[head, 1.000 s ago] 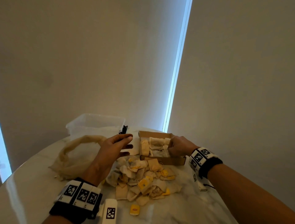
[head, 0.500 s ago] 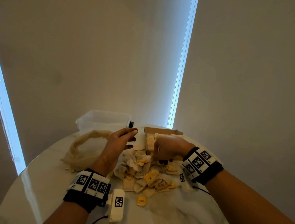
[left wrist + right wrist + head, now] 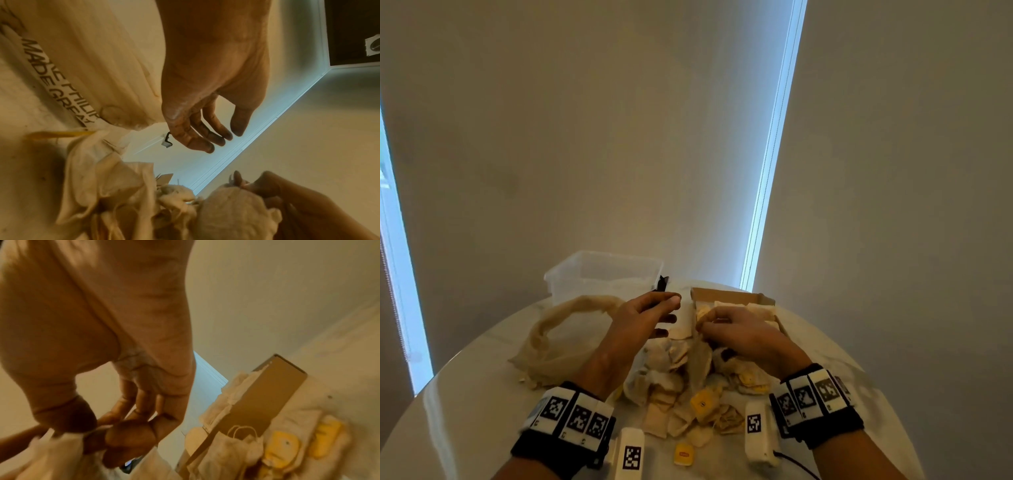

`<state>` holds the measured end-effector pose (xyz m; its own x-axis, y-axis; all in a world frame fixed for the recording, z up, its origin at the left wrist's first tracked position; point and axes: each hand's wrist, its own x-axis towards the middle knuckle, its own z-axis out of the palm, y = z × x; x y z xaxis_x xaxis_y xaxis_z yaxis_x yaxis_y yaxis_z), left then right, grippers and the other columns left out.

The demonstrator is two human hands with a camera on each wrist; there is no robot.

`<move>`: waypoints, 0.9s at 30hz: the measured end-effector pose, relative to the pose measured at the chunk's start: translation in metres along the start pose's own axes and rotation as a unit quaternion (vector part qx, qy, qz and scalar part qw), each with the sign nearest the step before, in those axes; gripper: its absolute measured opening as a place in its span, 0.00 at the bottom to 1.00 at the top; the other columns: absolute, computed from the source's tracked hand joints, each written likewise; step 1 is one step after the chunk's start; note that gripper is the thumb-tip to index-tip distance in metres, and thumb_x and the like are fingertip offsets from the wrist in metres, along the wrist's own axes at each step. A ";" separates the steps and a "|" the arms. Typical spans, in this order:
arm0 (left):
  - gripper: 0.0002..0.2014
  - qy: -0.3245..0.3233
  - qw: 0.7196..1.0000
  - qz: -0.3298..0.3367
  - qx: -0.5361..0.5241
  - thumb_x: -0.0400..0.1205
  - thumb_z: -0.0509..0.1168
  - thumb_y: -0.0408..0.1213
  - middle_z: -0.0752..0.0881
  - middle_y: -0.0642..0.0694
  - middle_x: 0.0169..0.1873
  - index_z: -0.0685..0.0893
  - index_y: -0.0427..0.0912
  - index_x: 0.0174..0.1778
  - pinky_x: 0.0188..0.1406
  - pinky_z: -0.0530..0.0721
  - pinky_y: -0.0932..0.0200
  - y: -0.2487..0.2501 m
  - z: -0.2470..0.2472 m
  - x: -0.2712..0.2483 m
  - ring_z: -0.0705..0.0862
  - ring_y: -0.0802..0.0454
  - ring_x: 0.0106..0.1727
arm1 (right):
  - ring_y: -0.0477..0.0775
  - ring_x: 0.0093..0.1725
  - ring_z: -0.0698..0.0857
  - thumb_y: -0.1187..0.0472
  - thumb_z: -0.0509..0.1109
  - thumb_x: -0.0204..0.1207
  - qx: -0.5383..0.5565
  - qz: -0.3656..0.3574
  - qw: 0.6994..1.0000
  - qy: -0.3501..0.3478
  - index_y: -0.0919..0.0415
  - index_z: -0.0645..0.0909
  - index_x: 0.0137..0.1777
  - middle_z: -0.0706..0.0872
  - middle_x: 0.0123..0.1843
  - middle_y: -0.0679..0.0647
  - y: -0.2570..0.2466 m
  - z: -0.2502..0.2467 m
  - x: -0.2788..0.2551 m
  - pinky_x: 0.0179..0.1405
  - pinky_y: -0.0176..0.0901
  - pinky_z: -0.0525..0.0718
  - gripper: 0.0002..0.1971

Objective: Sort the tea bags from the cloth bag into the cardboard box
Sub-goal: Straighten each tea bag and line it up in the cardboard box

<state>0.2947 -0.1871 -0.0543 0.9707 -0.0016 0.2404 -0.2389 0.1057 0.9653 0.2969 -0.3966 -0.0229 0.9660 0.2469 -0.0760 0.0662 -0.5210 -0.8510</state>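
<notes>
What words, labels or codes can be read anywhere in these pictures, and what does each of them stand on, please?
"MADE PHILIP" and "MADE GREAT", partly cut off by folds, on a strip of the cloth bag.
Black-and-white square codes, no letters, on both wristbands and on the two white modules.
A small red logo on the yellow tea bag tag, too blurred to read.
Nothing readable on the cardboard box.

head: high, faces forward and down, counter (image 3: 465, 394) in lower frame, wall above | left wrist: close, looks along left hand (image 3: 205, 97) | right wrist: close, looks along right hand (image 3: 123, 386), box (image 3: 257, 402) at right | shared: tea bags (image 3: 688, 394), both hands
</notes>
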 end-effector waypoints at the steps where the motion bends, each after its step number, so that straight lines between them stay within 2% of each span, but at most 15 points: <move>1: 0.13 -0.020 1.000 0.002 0.010 0.86 0.72 0.49 0.94 0.53 0.55 0.92 0.50 0.63 0.56 0.91 0.54 0.001 0.001 -0.001 0.92 0.53 0.58 | 0.55 0.59 0.92 0.51 0.74 0.86 0.051 -0.001 0.999 0.012 0.53 0.91 0.59 0.93 0.57 0.53 0.002 -0.002 0.000 0.57 0.45 0.92 0.09; 4: 0.17 -0.103 0.993 0.006 0.055 0.85 0.70 0.54 0.92 0.56 0.60 0.91 0.54 0.66 0.63 0.89 0.54 0.002 0.003 -0.006 0.90 0.58 0.62 | 0.60 0.62 0.91 0.55 0.75 0.86 0.216 0.005 0.976 0.031 0.58 0.92 0.59 0.93 0.60 0.58 0.013 -0.005 0.000 0.60 0.50 0.92 0.10; 7: 0.22 -0.151 0.985 -0.015 0.083 0.82 0.75 0.57 0.90 0.60 0.65 0.86 0.59 0.72 0.63 0.90 0.56 -0.001 0.005 -0.006 0.89 0.59 0.66 | 0.62 0.54 0.89 0.59 0.73 0.83 0.418 0.002 0.908 -0.032 0.64 0.92 0.56 0.91 0.57 0.63 0.028 -0.002 -0.001 0.58 0.55 0.87 0.10; 9: 0.27 -0.157 0.984 -0.056 0.058 0.79 0.79 0.54 0.90 0.56 0.66 0.83 0.58 0.74 0.60 0.92 0.53 -0.003 0.007 -0.006 0.90 0.54 0.65 | 0.62 0.50 0.89 0.60 0.74 0.80 0.485 -0.002 0.874 -0.044 0.65 0.92 0.57 0.90 0.56 0.66 0.032 -0.002 -0.001 0.57 0.56 0.88 0.11; 11: 0.28 -0.149 0.985 -0.087 0.008 0.79 0.81 0.44 0.92 0.46 0.64 0.82 0.52 0.75 0.62 0.92 0.46 -0.004 0.007 -0.004 0.92 0.46 0.63 | 0.61 0.47 0.90 0.61 0.75 0.78 0.508 -0.009 0.861 -0.034 0.67 0.90 0.59 0.89 0.56 0.67 0.034 -0.002 -0.001 0.55 0.59 0.92 0.12; 13: 0.28 -0.130 0.987 -0.095 -0.025 0.78 0.80 0.36 0.93 0.40 0.62 0.82 0.47 0.75 0.62 0.92 0.44 -0.004 0.006 -0.003 0.93 0.42 0.62 | 0.62 0.49 0.91 0.61 0.77 0.78 0.512 -0.014 0.858 -0.030 0.68 0.87 0.61 0.87 0.59 0.68 0.038 -0.002 -0.001 0.57 0.60 0.93 0.15; 15: 0.27 -0.107 0.991 -0.079 -0.024 0.78 0.81 0.34 0.92 0.40 0.63 0.83 0.47 0.73 0.59 0.93 0.47 -0.005 0.006 -0.002 0.93 0.43 0.61 | 0.70 0.63 0.91 0.62 0.76 0.81 0.504 -0.009 0.863 -0.035 0.70 0.86 0.66 0.87 0.68 0.72 0.044 -0.003 -0.002 0.68 0.66 0.89 0.17; 17: 0.26 -0.082 0.995 -0.058 -0.004 0.77 0.82 0.35 0.92 0.41 0.62 0.85 0.46 0.71 0.58 0.93 0.49 -0.008 0.007 -0.001 0.94 0.45 0.60 | 0.74 0.71 0.88 0.62 0.76 0.82 0.499 -0.004 0.865 -0.044 0.72 0.82 0.73 0.86 0.73 0.74 0.048 -0.004 -0.003 0.72 0.68 0.87 0.22; 20: 0.26 -0.077 0.996 -0.047 0.025 0.76 0.83 0.38 0.94 0.43 0.59 0.86 0.46 0.70 0.59 0.93 0.49 -0.010 0.005 -0.001 0.94 0.46 0.58 | 0.72 0.72 0.87 0.64 0.78 0.82 0.465 -0.009 0.882 -0.074 0.70 0.77 0.78 0.86 0.74 0.73 0.047 -0.003 -0.002 0.70 0.64 0.89 0.27; 22: 0.24 -0.091 0.994 -0.043 0.038 0.77 0.82 0.39 0.95 0.45 0.57 0.87 0.46 0.70 0.60 0.93 0.48 -0.009 0.003 -0.002 0.94 0.47 0.58 | 0.71 0.73 0.87 0.67 0.82 0.78 0.428 -0.001 0.898 -0.097 0.65 0.73 0.82 0.85 0.75 0.71 0.049 0.000 0.000 0.73 0.66 0.87 0.34; 25: 0.21 -0.092 0.994 -0.028 0.043 0.80 0.80 0.38 0.95 0.47 0.56 0.88 0.45 0.69 0.56 0.93 0.56 -0.008 0.004 -0.002 0.94 0.50 0.58 | 0.72 0.72 0.88 0.72 0.85 0.73 0.395 0.004 0.911 -0.119 0.59 0.72 0.84 0.88 0.73 0.69 0.056 0.006 0.006 0.79 0.69 0.80 0.40; 27: 0.20 -0.075 0.996 -0.024 0.034 0.81 0.79 0.38 0.95 0.48 0.58 0.88 0.45 0.69 0.53 0.92 0.60 -0.009 0.007 -0.002 0.94 0.52 0.58 | 0.71 0.69 0.90 0.73 0.86 0.69 0.389 0.006 0.916 -0.092 0.59 0.74 0.83 0.89 0.70 0.68 0.055 0.008 0.008 0.75 0.68 0.84 0.42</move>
<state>0.2946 -0.1952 -0.0630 0.9672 -0.1552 0.2013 -0.1982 0.0351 0.9795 0.3058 -0.4169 -0.0745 0.9024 0.4157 -0.1136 -0.2120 0.1987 -0.9569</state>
